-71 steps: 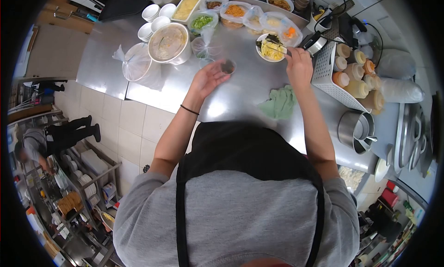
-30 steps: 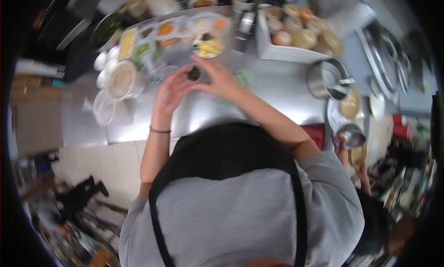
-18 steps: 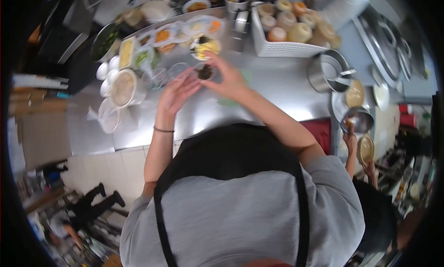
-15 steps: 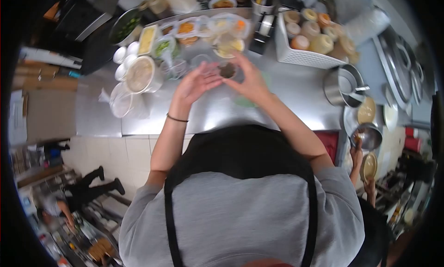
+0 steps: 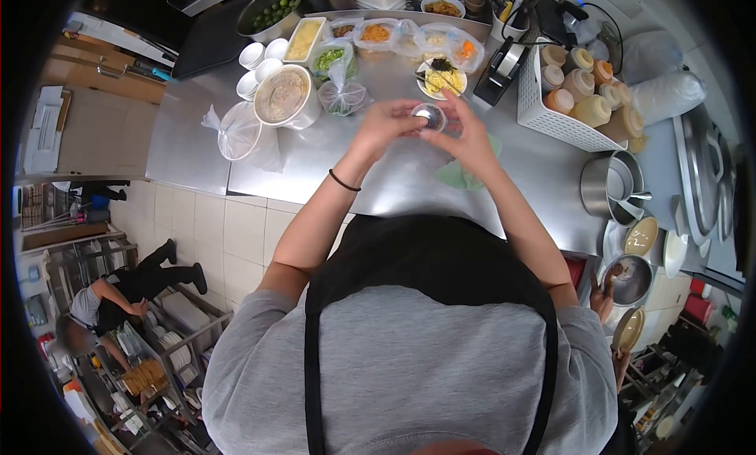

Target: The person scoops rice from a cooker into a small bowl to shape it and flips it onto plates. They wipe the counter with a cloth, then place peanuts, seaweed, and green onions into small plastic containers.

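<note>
A small clear plastic cup [image 5: 428, 118] with dark contents is held above the steel counter, its top shiny as if a clear lid lies on it. My left hand [image 5: 387, 126] grips the cup from the left, thumb over its top edge. Closed around the right side is my right hand [image 5: 466, 140], with its fingers on the rim. Just beyond the hands stands a white bowl [image 5: 441, 92] of yellow shreds and dark flakes. A pale green cloth or sheet [image 5: 465, 175] lies partly under my right wrist.
Left on the counter [image 5: 315, 159] are a white tub [image 5: 287, 96], a bagged container [image 5: 242, 140] and white cups [image 5: 252, 55]. A white basket [image 5: 551, 116] of sauce bottles and a steel pot [image 5: 610, 183] stand right. Another person's hand [image 5: 602, 297] works near a metal bowl [image 5: 630, 280].
My left fingers, apart from the cup earlier, now grip it with my right hand. A clear round piece near my left hand is now at the cup's top. The view has shifted.
</note>
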A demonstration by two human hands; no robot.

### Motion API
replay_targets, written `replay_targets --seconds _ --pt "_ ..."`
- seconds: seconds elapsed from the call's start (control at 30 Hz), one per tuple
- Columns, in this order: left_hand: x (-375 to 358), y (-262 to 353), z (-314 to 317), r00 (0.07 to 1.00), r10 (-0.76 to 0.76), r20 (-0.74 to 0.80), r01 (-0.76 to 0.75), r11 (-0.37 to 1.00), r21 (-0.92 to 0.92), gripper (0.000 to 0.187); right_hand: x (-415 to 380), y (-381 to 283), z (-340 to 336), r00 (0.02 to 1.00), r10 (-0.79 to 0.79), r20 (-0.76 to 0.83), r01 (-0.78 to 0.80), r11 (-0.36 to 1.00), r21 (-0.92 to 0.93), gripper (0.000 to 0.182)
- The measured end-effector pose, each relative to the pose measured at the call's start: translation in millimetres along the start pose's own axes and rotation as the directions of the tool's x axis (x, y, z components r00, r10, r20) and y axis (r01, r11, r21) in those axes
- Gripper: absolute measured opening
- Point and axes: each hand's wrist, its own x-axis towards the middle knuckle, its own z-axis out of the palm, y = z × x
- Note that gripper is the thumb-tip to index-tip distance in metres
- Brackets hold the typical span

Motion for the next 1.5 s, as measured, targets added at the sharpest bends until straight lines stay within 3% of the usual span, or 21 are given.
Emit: replay_targets --seconds 0.03,0.13,0.47,0.57,0.63,0.7,0.73,0.8,0.83,0.9,0.93,0.97,1.0,1.03,1.07,1.1,1.2,1.23,1.3,1.43,1.5 --pt "-0.2 -2.2 1.4 1.0 0.0 0.0 0.0 1.0 -0.001 0.031 1.6 4.4 1.5 0.986 0.165 0.017 -0.166 0.976 0.144 0.05" --pt "2.4 -10.9 7.2 0.995 0.092 -0.024 -0.092 0.996 0.014 0.031 7.3 14.4 2.0 0.953 0.297 0.064 -0.302 0.9 0.315 0.028" --pt "12.7 -25.8 12.6 0.98 0.164 -0.111 -0.148 0.979 0.138 0.027 10.8 34.4 13.4 0.94 0.339 -0.034 -0.323 0.917 0.234 0.022" --pt "16.1 -30.0 7.2 0.99 0.122 -0.076 -0.109 0.982 0.154 0.028 12.6 46.0 10.9 0.95 0.31 -0.031 -0.301 0.94 0.157 0.031" --pt "18.1 -34.1 -1.0 0.997 0.071 -0.033 -0.065 0.986 0.152 0.028 12.9 27.9 2.7 0.95 0.297 0.095 -0.289 0.953 -0.086 0.032" --pt "23.5 -41.8 -14.1 0.994 -0.085 -0.073 0.096 0.98 0.174 0.034 19.7 21.5 -6.5 0.977 0.211 0.02 -0.205 0.962 -0.181 0.034" --pt "27.4 -45.6 -20.7 0.995 -0.078 -0.061 0.087 0.981 0.172 0.034 23.3 18.9 -12.8 0.992 0.123 -0.034 -0.128 0.954 -0.27 0.035" --pt "35.0 -54.1 -34.0 0.964 -0.138 -0.226 0.188 0.958 0.217 0.044 47.7 5.7 -43.1 0.994 0.108 -0.029 -0.111 0.929 -0.354 0.032" --pt "36.9 -59.7 -40.1 0.967 -0.133 -0.216 0.18 0.96 0.216 0.044 63.4 6.1 -60.3 0.995 0.096 -0.012 -0.092 0.9 -0.427 0.028" --pt "37.4 -69.5 -49.4 0.939 0.178 -0.295 0.098 0.682 0.725 0.046 101.2 13.7 -101.3 0.969 -0.221 -0.11 0.147 0.875 -0.461 0.011" --pt "35.4 -73.1 -52.8 0.94 0.185 -0.286 0.086 0.684 0.724 0.046 119.2 8.5 -123.8 0.968 -0.162 -0.19 0.048 0.867 -0.496 0.01" --pt "30.9 -76.9 -55.8 0.931 0.258 -0.258 0.005 0.699 0.715 0.047 142.4 7.5 -147.6 0.943 -0.23 -0.241 -0.005 0.713 -0.701 0.022" --pt "24.6 -79.6 -57.6 0.915 0.329 -0.234 -0.074 0.706 0.704 0.049 160.5 -8.1 -170.7 0.95 -0.024 -0.311 -0.201 0.717 -0.668 0.033" --pt "17.3 -76.4 -57.2 0.914 0.335 -0.23 -0.083 0.707 0.703 0.049 186.9 11.9 -203.5 0.947 -0.006 -0.322 -0.238 0.663 -0.71 0.025" --pt "8.6 -68.6 -55.5 0.925 0.286 -0.25 -0.049 0.742 0.668 0.047 207.4 43.4 -233.6 0.912 -0.272 -0.308 -0.14 0.498 -0.856 0.022" --pt "-0.1 -63.0 -54.4 0.934 0.233 -0.27 -0.011 0.775 0.632 0.045 233.4 63.5 -266.9 0.947 -0.137 -0.291 -0.204 0.446 -0.872 0.023" --pt "-17.1 -58.3 -59.4 0.944 0.159 -0.289 0.038 0.818 0.574 0.04 255.5 88.3 -311.9 0.943 0.001 -0.332 -0.311 0.349 -0.884 0.021" --pt "-20.2 -57.4 -60.8 0.942 0.165 -0.291 0.033 0.819 0.572 0.04 263.7 99.4 -320.3 0.944 -0.006 -0.33 -0.308 0.348 -0.885 0.021" --pt "-24.3 -57.2 -61.7 0.95 0.087 -0.3 0.08 0.86 0.504 0.035 276.9 113.5 -330.7 0.952 0.19 -0.238 -0.286 0.289 -0.914 0.027" --pt "-23.0 -61.0 -57.1 0.943 0.059 -0.327 0.106 0.879 0.465 0.032 275.8 112.9 -329.6 0.897 0.088 -0.432 -0.441 0.209 -0.873 0.032" --pt "-23.8 -59.6 -54.8 0.937 0.051 -0.346 0.109 0.898 0.427 0.031 273.2 110.8 -343.6 0.894 0.132 -0.429 -0.448 0.201 -0.871 0.031"
